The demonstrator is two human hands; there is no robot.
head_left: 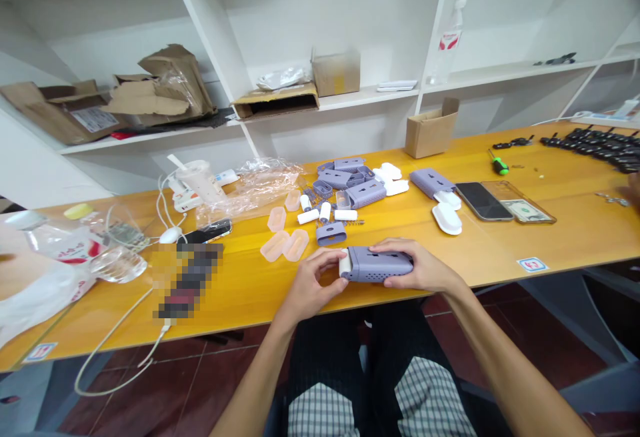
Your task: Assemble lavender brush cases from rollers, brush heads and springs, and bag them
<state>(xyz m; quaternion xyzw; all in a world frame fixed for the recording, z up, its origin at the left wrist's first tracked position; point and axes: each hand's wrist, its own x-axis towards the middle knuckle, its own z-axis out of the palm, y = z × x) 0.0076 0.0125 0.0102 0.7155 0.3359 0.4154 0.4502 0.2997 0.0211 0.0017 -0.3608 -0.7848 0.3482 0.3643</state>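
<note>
A purple plastic housing (383, 265) with small perforations lies sideways between my hands at the table's front edge. My right hand (423, 267) is wrapped round its right end. At the other end, my left hand (316, 283) pinches a white roller (345, 264) in the housing's mouth; how deep it goes is hidden. Just beyond lie a short purple oval sleeve (331, 233), several white cylinders (346, 215), small springs (356, 223) and translucent pinkish caps (295, 245). Behind them is a heap of purple housings (367, 193) next to white oval lids (397, 187).
To the right lie another purple housing (431, 182), a white oval lid (447, 218), a phone (483, 201) and a green screwdriver (499, 166). On the left are a drink cup (203, 183), plastic bottles (65, 240) and a cable (113, 333). Part of another person's hand (634, 190) shows at the right edge.
</note>
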